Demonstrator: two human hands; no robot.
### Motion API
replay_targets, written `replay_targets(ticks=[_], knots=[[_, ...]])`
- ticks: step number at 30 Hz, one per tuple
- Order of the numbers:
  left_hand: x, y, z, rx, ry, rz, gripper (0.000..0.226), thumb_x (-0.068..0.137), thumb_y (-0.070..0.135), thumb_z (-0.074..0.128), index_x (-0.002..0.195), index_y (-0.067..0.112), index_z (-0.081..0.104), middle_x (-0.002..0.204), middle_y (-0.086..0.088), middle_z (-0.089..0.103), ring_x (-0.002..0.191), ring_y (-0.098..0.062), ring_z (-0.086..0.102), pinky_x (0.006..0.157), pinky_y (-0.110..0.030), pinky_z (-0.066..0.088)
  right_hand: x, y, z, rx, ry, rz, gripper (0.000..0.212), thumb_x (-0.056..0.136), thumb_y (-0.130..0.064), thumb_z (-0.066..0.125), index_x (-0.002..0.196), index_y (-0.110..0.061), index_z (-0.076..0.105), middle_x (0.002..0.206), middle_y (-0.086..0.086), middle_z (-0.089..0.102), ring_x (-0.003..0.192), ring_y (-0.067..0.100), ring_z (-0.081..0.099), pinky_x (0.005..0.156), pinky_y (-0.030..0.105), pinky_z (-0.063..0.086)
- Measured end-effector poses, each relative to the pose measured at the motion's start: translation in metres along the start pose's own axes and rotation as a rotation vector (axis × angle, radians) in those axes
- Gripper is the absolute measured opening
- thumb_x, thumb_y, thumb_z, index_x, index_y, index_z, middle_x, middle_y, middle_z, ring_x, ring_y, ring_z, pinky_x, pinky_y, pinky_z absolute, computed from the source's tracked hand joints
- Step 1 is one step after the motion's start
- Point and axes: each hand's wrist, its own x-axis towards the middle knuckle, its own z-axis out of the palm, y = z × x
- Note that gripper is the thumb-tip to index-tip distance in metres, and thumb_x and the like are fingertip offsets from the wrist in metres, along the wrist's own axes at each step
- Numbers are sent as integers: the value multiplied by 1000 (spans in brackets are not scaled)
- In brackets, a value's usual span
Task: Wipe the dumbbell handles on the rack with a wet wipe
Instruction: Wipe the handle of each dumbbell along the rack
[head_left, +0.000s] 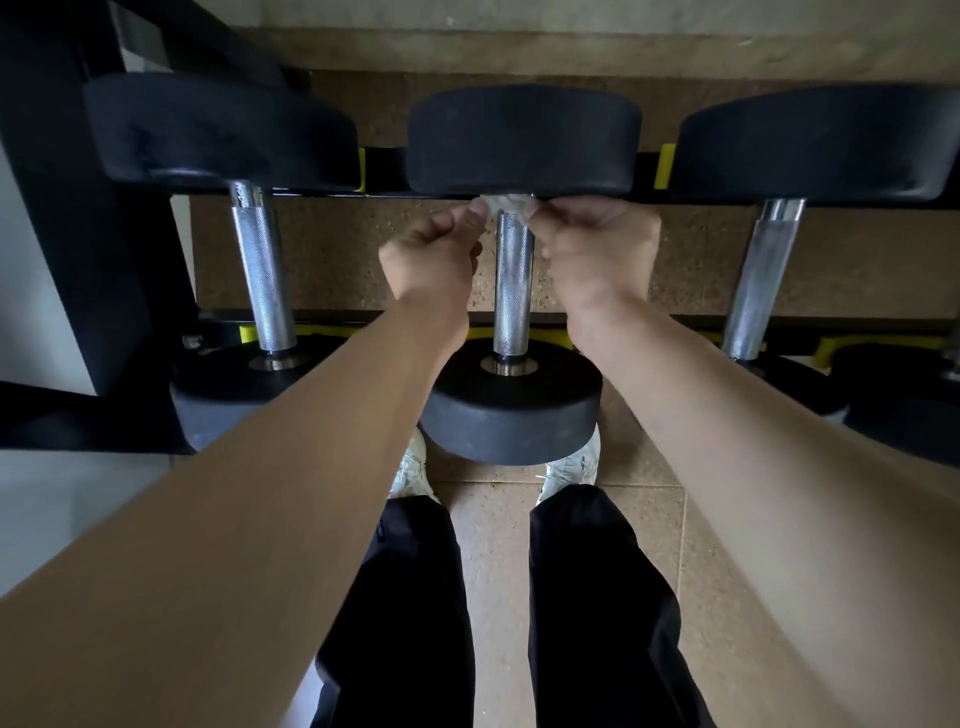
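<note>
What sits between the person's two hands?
In the head view, the middle dumbbell's metal handle runs between the left hand and right hand; both pinch a white wipe at its far end.

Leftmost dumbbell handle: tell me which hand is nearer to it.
Left. The left hand is between the leftmost handle and the middle handle; the right hand is beyond the middle handle. Both pinch the wet wipe.

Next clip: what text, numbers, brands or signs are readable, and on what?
No readable text in this frame.
Dumbbell heads: plain black, no weight numbers showing.
Yellow rack pads: blank.
Wet wipe: no print visible.
Small pale patch, left side: too blurred to read.
</note>
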Motion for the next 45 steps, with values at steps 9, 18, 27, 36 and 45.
replay_targets(ticks=[9, 18, 27, 36, 45], knots=[[-9, -1, -4, 175, 1, 26, 15, 88, 21, 81, 77, 26, 72, 71, 16, 69, 57, 4, 59, 70, -18, 52, 6, 8, -8, -43, -10, 49, 7, 84, -13, 82, 90, -10, 80, 78, 0, 75, 64, 3, 64, 67, 20, 52], [-9, -5, -13, 301, -73, 54, 7, 92, 23, 76, 85, 24, 75, 86, 13, 74, 80, 5, 66, 55, 1, 40, 7, 20, -30, -134, -76, -8, 9, 84, -15, 82, 79, -18, 76, 81, 1, 75, 68, 7, 66, 66, 24, 54], [-2, -13, -31, 466, -30, 16, 17, 88, 20, 78, 73, 26, 72, 87, 6, 75, 86, -11, 70, 61, -18, 45, -9, 18, -32, -313, -228, -138, 3, 87, -16, 79, 86, -15, 76, 74, -7, 70, 63, 3, 62, 61, 16, 52], [4, -14, -46, 684, -28, -12, 15, 79, 37, 86, 72, 27, 76, 89, 5, 76, 85, -16, 71, 85, -39, 61, -18, 24, -39, -363, -345, -123, 7, 83, -15, 83, 84, -15, 77, 76, -5, 73, 67, 5, 68, 65, 20, 57], [-2, -18, -53, 740, -129, 19, 14, 82, 31, 84, 74, 25, 74, 82, 3, 74, 79, -14, 69, 66, -27, 53, -12, 30, -53, -414, -367, -47, 13, 81, -15, 84, 78, -24, 75, 73, -4, 72, 64, 10, 64, 62, 26, 55]])
